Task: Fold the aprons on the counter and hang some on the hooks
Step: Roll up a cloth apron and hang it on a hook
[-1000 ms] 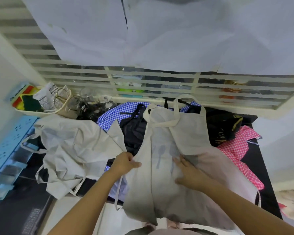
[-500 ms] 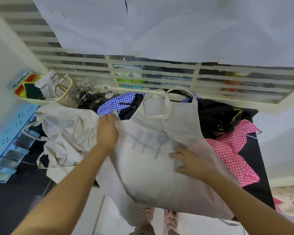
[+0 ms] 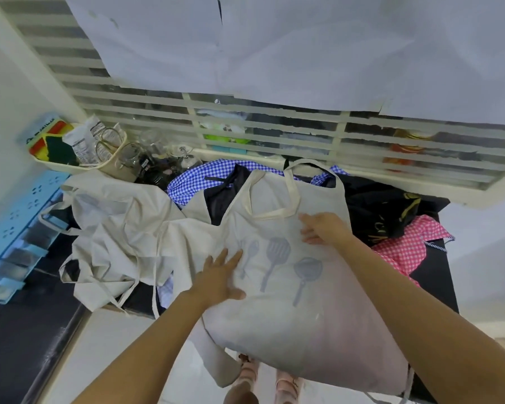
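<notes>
We had the cream apron (image 3: 292,310) with the grey utensil print spread on the dark desk (image 3: 435,290). Its near end hung over the desk's edge toward our feet, and its neck strap (image 3: 274,196) lay at the far end. Our left hand (image 3: 219,279) lay flat on the apron's left side, just beside the printed fork and spoon. Its fingers were straight and spread, pressing the cloth and gripping nothing. Our right hand (image 3: 322,228) lay flat near the apron's top right, just below the strap, with its fingers also straight and grasping nothing.

Left of this apron sat a crumpled heap of plain cream aprons (image 3: 114,237), their ties trailing. Behind it we saw a blue checked apron (image 3: 193,179) with dark cloth on top. To its right were a black apron (image 3: 385,211) with gold lettering and a pink checked apron (image 3: 405,249). Far left of it, beyond the heap, stood a cream basket (image 3: 79,169) of packets, and glass jars (image 3: 158,153) stood beside that.
</notes>
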Tool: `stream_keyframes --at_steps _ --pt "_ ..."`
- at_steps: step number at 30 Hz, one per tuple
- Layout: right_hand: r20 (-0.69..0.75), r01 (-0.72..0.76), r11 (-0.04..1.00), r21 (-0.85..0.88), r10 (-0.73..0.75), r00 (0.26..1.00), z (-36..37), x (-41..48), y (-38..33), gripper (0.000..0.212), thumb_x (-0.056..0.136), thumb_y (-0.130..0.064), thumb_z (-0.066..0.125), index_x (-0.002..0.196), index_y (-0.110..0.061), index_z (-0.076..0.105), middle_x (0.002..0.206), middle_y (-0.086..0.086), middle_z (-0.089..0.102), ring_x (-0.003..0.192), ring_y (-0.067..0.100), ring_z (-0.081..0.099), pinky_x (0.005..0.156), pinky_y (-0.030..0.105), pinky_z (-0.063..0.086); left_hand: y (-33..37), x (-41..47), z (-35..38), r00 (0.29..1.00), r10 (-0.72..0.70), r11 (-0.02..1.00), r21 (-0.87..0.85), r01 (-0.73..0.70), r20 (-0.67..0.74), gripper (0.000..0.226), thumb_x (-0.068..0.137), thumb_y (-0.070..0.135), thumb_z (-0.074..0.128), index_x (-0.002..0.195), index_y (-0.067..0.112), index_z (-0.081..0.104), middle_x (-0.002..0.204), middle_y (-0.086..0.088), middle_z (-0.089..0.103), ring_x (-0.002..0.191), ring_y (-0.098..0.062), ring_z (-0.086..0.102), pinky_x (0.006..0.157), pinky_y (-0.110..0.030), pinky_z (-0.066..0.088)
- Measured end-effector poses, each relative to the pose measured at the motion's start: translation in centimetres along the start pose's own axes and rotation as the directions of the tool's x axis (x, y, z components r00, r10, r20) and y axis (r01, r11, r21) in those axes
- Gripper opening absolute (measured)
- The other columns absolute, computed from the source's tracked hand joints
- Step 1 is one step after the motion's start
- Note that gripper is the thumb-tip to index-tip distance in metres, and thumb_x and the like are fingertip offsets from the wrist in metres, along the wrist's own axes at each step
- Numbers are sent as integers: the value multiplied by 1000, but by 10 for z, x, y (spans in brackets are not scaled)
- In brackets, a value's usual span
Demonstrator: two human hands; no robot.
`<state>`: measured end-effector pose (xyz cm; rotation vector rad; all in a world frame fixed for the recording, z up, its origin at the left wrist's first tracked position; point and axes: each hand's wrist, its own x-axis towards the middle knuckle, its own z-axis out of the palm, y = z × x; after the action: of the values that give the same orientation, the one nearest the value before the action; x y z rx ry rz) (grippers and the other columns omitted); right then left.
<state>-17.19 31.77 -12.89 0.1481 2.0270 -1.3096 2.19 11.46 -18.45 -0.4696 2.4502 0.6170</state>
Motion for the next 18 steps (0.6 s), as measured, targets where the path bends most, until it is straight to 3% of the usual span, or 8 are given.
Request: stream_keyframes --at_steps 3,6,9,12,13,15,17,18 --pt "73 -97 995 29 95 993 24 15 -21 37 87 -37 67 83 -1 58 76 15 64 61 22 62 54 27 55 -3 -5 0 1000 18 995 -100 -17 11 105 75 53 73 150 43 -1 161 1 -5 147 -31 -8 120 -48 7" --pt "43 -100 994 -47 102 994 38 29 -44 23 86 -12 70 74 -1 53 66 13 56 53 18 54 45 24 50 1 -10 -3 1000 4 988 -156 0 28 102 78 49 72 151 41 1 161 5 -7 147 -30 -12 119 -47 8" --pt "134 -36 949 312 -7 991 31 37 -81 9 87 -2 66 82 -2 58 60 6 62 51 10 60 50 15 52 1 -11 -6 998 -2 974 -226 15 55 97 80 53 69 151 42 4 160 10 -8 147 -27 -14 118 -47 10" --pt "-42 172 603 779 -223 974 2 44 -107 9 96 -11 54 100 -6 60 89 3 70 83 12 68 100 28 47 1 -12 -7 998 -6 965 -260 24 69 95 80 54 69 151 43 6 160 11 -8 147 -25 -14 117 -46 10" --pt "-60 162 487 858 -218 974 -5 40 -108 13 98 -10 50 106 -3 57 98 10 67 92 19 66 105 34 43 1 -11 -7 998 -10 965 -262 28 70 94 81 54 67 151 43 6 160 12 -9 147 -25 -15 117 -46 10" --pt "-90 128 385 914 -116 989 -11 33 -95 24 100 -10 46 119 4 51 109 20 60 93 24 60 101 35 45 4 -10 -8 997 -20 963 -266 41 79 90 83 56 64 151 43 6 160 12 -10 147 -25 -16 117 -47 11" --pt "-170 168 514 841 -44 984 -12 30 -77 24 99 -17 49 108 3 58 99 17 60 78 18 55 90 29 49 7 -8 -7 996 -31 966 -253 51 83 88 84 59 60 151 43 6 160 13 -11 146 -25 -17 116 -49 12" --pt "-147 132 498 857 -10 989 -9 34 -67 18 97 -16 52 101 0 59 90 14 59 73 16 54 78 21 51 9 -7 -7 996 -38 969 -239 58 87 87 84 60 59 151 43 6 160 13 -11 146 -26 -17 116 -50 13"
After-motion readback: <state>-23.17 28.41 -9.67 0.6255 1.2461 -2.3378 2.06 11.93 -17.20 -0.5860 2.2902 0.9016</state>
